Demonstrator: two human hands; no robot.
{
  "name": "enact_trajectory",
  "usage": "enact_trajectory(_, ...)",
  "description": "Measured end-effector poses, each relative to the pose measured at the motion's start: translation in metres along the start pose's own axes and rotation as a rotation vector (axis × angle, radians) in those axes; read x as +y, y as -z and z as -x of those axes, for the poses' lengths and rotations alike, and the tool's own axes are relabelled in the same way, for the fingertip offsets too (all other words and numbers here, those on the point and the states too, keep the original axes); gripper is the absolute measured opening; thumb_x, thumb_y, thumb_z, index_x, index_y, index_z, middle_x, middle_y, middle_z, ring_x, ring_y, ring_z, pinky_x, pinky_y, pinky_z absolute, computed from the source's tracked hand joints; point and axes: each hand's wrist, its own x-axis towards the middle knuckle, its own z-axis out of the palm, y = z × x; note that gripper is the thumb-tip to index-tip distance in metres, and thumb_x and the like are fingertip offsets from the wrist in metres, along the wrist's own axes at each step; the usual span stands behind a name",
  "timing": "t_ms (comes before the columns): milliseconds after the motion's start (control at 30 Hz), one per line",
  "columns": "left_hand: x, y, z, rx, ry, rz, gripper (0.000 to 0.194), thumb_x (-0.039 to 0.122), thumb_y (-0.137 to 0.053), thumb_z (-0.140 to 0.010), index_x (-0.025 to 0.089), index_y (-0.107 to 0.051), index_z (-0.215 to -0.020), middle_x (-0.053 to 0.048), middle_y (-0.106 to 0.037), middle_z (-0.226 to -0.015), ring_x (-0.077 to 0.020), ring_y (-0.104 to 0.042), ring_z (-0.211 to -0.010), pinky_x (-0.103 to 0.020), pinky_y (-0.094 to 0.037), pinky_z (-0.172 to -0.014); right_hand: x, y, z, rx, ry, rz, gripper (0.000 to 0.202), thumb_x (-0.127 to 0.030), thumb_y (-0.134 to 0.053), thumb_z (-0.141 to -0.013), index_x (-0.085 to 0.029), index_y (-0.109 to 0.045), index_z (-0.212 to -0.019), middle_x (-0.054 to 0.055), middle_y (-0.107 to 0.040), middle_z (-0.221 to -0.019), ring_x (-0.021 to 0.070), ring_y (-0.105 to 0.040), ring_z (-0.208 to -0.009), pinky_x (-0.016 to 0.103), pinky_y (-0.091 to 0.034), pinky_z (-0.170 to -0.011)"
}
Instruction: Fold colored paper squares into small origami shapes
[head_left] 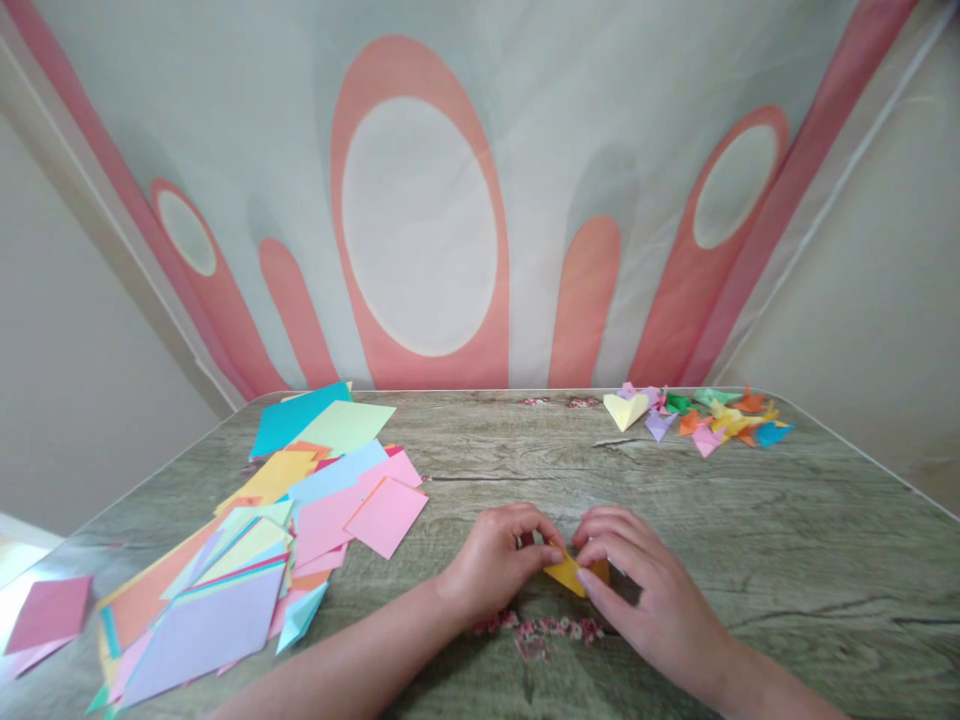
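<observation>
A small folded piece of yellow paper (pixel 568 574) is held between both hands, low and just right of the middle of the view. My left hand (pixel 504 558) pinches its upper left part between thumb and fingers. On the other side, my right hand (pixel 637 580) has its thumb and fingertips closed on the right part of the paper, and its fingers hide some of it. Under the hands is the wood-patterned table (pixel 480 450), with a printed pink flower pattern near the paper.
Loose coloured paper sheets (pixel 206 620) spread over the left side, with pink squares (pixel 51 612) at the far left. Several small folded paper figures (pixel 724 418) and a pale yellow paper heart (pixel 625 409) lie at the back right. A patterned cloth (pixel 536 120) hangs behind the table.
</observation>
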Motion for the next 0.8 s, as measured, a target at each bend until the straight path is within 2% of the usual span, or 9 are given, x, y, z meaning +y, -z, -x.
enact_trajectory(100,-0.008,0.001,-0.002,-0.044,0.110,0.205,0.007,0.020,-0.060,-0.080,0.015,-0.065,-0.082,0.003,-0.058,-0.069,-0.0090,-0.048,-0.058,-0.020,-0.036,-0.057,0.005,0.000,0.001,-0.048,-0.008,-0.025,0.007,-0.024,-0.055,-0.090,-0.024,-0.059,-0.095,0.006,-0.064,-0.096,0.0238,-0.055,-0.102,0.041,-0.045,-0.088)
enact_trajectory(200,-0.015,0.003,-0.005,-0.106,0.135,0.398,0.010,0.023,-0.060,-0.079,0.013,-0.059,-0.082,0.003,-0.056,-0.069,-0.0087,-0.048,-0.057,-0.020,-0.037,-0.057,0.012,-0.003,0.001,-0.029,-0.018,-0.037,0.008,-0.025,-0.054,-0.091,-0.024,-0.061,-0.096,0.006,-0.065,-0.094,0.0232,-0.057,-0.098,0.040,-0.046,-0.085)
enact_trajectory(367,-0.019,0.004,-0.007,-0.125,0.120,0.461,0.014,0.026,-0.059,-0.081,0.013,-0.056,-0.083,0.002,-0.055,-0.069,-0.0094,-0.050,-0.061,-0.020,-0.038,-0.059,0.014,-0.004,0.000,-0.040,-0.010,-0.060,0.008,-0.023,-0.056,-0.091,-0.024,-0.061,-0.097,0.005,-0.064,-0.092,0.0221,-0.058,-0.094,0.038,-0.046,-0.082)
enact_trajectory(467,-0.018,0.003,-0.006,-0.108,0.122,0.412,0.014,0.026,-0.059,-0.082,0.014,-0.056,-0.089,0.001,-0.056,-0.072,-0.0101,-0.051,-0.063,-0.021,-0.040,-0.061,0.013,-0.003,-0.001,-0.037,0.009,-0.070,0.006,-0.022,-0.055,-0.092,-0.024,-0.061,-0.093,0.004,-0.064,-0.089,0.0212,-0.058,-0.091,0.036,-0.046,-0.080)
enact_trajectory(567,-0.012,0.000,-0.004,0.053,0.160,0.255,0.024,0.022,-0.063,-0.078,0.017,-0.053,-0.100,0.002,-0.058,-0.075,-0.0114,-0.055,-0.067,-0.020,-0.041,-0.061,0.012,-0.002,-0.001,-0.022,0.020,-0.057,0.007,-0.022,-0.054,-0.092,-0.024,-0.061,-0.091,0.004,-0.063,-0.087,0.0205,-0.058,-0.088,0.036,-0.046,-0.078)
enact_trajectory(633,-0.006,-0.002,-0.002,0.143,0.174,0.137,0.023,0.022,-0.064,-0.077,0.018,-0.054,-0.098,0.002,-0.060,-0.078,-0.0119,-0.056,-0.071,-0.020,-0.041,-0.062,0.011,-0.002,0.000,-0.007,0.024,-0.034,0.008,-0.021,-0.054,-0.093,-0.023,-0.061,-0.091,0.004,-0.063,-0.087,0.0204,-0.057,-0.088,0.036,-0.045,-0.079)
enact_trajectory(733,0.002,-0.007,0.002,0.100,0.113,0.011,0.013,0.027,-0.064,-0.079,0.017,-0.061,-0.088,-0.001,-0.063,-0.083,-0.0128,-0.058,-0.073,-0.022,-0.043,-0.065,0.007,-0.002,0.001,0.005,0.029,0.001,0.007,-0.021,-0.054,-0.092,-0.022,-0.060,-0.089,0.004,-0.063,-0.086,0.0207,-0.057,-0.088,0.038,-0.045,-0.080)
enact_trajectory(800,0.005,-0.011,0.005,0.060,0.048,-0.047,0.016,0.028,-0.069,-0.076,0.018,-0.066,-0.088,-0.001,-0.064,-0.086,-0.0143,-0.059,-0.077,-0.022,-0.045,-0.068,0.005,-0.002,0.001,0.008,0.041,0.013,0.005,-0.021,-0.055,-0.092,-0.022,-0.060,-0.089,0.004,-0.063,-0.086,0.0207,-0.058,-0.088,0.038,-0.045,-0.081)
